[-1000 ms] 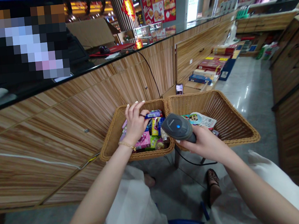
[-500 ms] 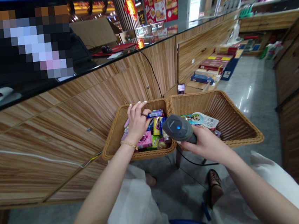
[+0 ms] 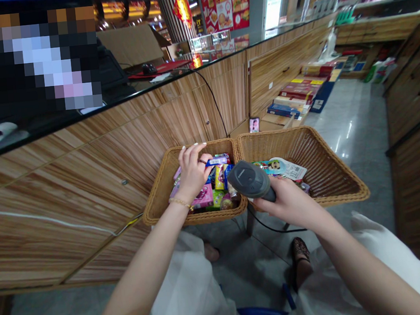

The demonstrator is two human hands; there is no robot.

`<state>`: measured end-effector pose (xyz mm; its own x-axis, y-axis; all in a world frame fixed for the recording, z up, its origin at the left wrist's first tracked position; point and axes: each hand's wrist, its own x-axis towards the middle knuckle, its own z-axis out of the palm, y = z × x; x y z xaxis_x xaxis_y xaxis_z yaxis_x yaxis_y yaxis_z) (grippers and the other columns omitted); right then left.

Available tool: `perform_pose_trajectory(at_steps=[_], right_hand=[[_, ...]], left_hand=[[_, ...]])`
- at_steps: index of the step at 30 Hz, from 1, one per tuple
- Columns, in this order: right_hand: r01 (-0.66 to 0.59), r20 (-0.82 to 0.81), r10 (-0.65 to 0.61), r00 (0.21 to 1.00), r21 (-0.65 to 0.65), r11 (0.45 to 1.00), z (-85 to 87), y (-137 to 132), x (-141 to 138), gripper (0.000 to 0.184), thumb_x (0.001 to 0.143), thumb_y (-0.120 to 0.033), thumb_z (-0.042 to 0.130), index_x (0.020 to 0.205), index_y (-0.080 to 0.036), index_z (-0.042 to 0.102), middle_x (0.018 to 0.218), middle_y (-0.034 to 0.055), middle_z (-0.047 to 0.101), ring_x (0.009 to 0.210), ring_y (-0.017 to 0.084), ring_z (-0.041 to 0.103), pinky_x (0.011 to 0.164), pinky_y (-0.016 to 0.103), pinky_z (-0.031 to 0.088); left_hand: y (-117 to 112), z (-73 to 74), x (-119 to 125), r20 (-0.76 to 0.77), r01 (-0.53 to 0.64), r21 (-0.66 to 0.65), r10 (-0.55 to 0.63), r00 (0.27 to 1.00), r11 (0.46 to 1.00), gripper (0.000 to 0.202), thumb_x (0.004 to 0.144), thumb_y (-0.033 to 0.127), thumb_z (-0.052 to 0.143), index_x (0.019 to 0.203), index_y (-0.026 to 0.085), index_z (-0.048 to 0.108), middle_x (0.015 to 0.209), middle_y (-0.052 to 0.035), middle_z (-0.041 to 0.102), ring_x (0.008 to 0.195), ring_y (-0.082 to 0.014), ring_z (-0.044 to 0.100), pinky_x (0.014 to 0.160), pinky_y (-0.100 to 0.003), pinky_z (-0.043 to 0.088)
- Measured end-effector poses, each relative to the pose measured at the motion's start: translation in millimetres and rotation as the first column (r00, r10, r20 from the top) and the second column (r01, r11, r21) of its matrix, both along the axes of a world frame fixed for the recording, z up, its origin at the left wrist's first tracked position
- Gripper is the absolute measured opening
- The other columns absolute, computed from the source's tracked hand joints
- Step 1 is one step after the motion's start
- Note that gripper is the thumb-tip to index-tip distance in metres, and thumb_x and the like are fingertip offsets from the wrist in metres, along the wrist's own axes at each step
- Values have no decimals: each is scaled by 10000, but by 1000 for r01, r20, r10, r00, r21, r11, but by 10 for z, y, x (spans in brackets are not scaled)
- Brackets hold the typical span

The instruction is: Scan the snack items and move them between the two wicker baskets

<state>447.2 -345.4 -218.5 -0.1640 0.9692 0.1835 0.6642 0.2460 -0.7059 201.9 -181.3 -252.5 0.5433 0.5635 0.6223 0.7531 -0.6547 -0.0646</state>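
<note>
Over the left wicker basket (image 3: 148, 205), my left hand (image 3: 193, 174) pinches a small blue packet (image 3: 216, 161) whose white barcode label faces up. Beneath it lie packaged goods, among them a pink box (image 3: 203, 196) and a yellow packet (image 3: 220, 177). My right hand (image 3: 292, 200) is closed round the handle of a dark grey barcode scanner (image 3: 250, 179). The scanner's head reaches over the edge between the two baskets and points left, towards the goods. In the right wicker basket (image 3: 340, 174) lies a cartoon-printed card package (image 3: 285, 167), partly hidden by the scanner and my hand.
A wood-panelled counter (image 3: 176, 116) runs behind the baskets. Stacked boxes (image 3: 300, 94) stand on the right by the aisle floor (image 3: 354, 109). The scanner's black cable (image 3: 280, 230) hangs below the baskets. A phone (image 3: 254, 125) stands upright behind them.
The blue light on top of the scanner has gone out. The packet in my left hand looks slightly tilted, its label more visible. Both hands stay almost in place.
</note>
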Motion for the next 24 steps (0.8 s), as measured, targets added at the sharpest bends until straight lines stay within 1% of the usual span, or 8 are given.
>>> perform_pose_trajectory(at_steps=[3,8,12,15,19,22,24], right_hand=[[13,-10,-13,1000,-4,1000,-3,-1,-5,115,830,-332,583,831,-217,586,761,71,695,718,266,660,660,317,430],[13,-14,-14,1000,-15,1000,9,1,2,114,832,-333,588,805,-223,576,731,60,682,678,253,647,642,310,422],[15,-22,-15,1000,1,1000,17,-1,21,112,835,-328,593,823,-217,586,769,73,707,710,264,668,651,312,429],[15,-39,-14,999,8,1000,23,-7,36,116,836,-320,595,856,-207,609,814,92,736,766,286,690,676,323,442],[15,-57,-14,998,20,1000,45,-21,50,134,832,-317,604,883,-196,628,846,107,752,802,302,695,717,344,467],[22,-67,-20,998,36,999,64,-30,64,125,829,-307,607,879,-196,635,833,98,752,776,294,693,700,334,469],[25,-80,-22,997,43,999,70,-31,77,118,828,-296,605,879,-197,644,828,92,752,777,289,697,697,325,471]], left_hand=[[8,-7,4,25,28,10,-28,999,1000,218,888,212,724,1093,233,653,1458,-117,577,1409,-341,468,1254,-645,268],[22,-14,2,29,45,36,-46,999,998,219,884,210,737,1087,235,658,1444,-121,587,1398,-341,475,1246,-653,277],[-12,53,51,-5,75,73,-75,997,995,231,882,228,751,1095,232,661,1445,-119,586,1394,-340,478,1245,-645,283],[-71,156,193,-4,97,80,-97,995,992,236,887,246,752,1105,239,663,1448,-110,582,1387,-333,484,1238,-632,298],[-135,264,509,23,170,92,-173,985,981,199,941,302,697,1132,251,673,1457,-97,575,1403,-304,466,1254,-597,277],[-142,272,709,4,226,84,-227,974,971,262,997,327,620,1253,293,656,1502,-65,546,1447,-274,418,1280,-561,226],[-129,255,759,-18,223,73,-222,975,972,326,1009,326,598,1334,318,622,1529,-56,526,1462,-267,401,1285,-553,207]])
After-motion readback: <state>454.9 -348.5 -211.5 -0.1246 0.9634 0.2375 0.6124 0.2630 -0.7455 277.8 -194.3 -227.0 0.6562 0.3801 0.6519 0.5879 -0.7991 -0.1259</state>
